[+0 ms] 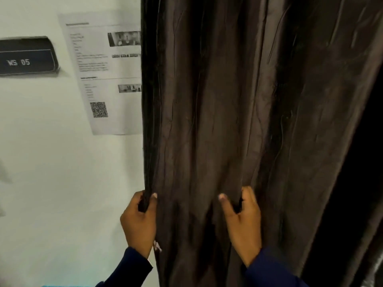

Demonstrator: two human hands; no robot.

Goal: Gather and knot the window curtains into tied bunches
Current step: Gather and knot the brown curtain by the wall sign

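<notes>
A plain white painted wall (51, 183) carried a printed white paper sheet with a QR code (99, 79) and, beside it, a dark rectangular plaque reading "WS 05" (27, 56).

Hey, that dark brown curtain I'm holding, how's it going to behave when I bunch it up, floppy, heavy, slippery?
The curtain hangs in long soft folds, so it is probably floppy and should gather easily. Its faint sheen suggests it may slide in a knot. It looks fairly thick and long, so likely weighty. The left hand grips its edge and the right hand grips a fold.
</notes>
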